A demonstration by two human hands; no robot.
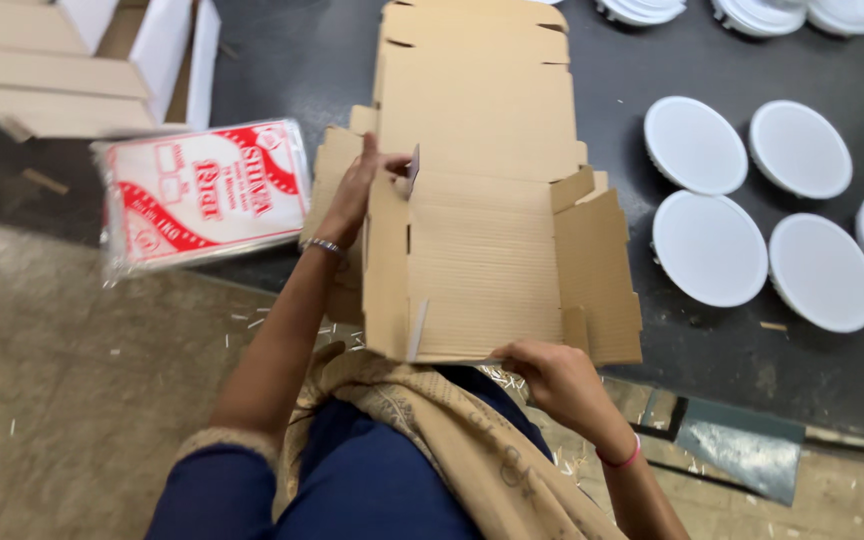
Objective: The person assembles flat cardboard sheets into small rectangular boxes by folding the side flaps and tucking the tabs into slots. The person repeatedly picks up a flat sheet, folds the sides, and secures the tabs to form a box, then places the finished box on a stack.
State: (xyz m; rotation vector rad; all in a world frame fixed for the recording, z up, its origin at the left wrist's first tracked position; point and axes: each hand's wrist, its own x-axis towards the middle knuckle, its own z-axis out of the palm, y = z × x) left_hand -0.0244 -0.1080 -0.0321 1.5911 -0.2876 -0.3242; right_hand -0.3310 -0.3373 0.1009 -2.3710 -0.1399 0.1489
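Box: flat brown corrugated cardboard box blank point(482, 250), partly folded, lying on dark worktop point(732, 350) edge before the person.
Left hand point(357, 195): grip closed on raised left side flap.
Right hand point(552, 380): grip pinching near bottom edge.
Nearby: round white discs point(709, 248) right; red-and-white plastic packet point(202, 195) left.

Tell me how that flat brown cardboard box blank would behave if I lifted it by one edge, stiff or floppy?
The cardboard blank would probably stay fairly stiff across its corrugated panels but hinge at the creases: the side flap under the left hand already stands up. It looks light for its size, since the right hand holds its near edge with fingertips alone. Loose flaps would likely swing.
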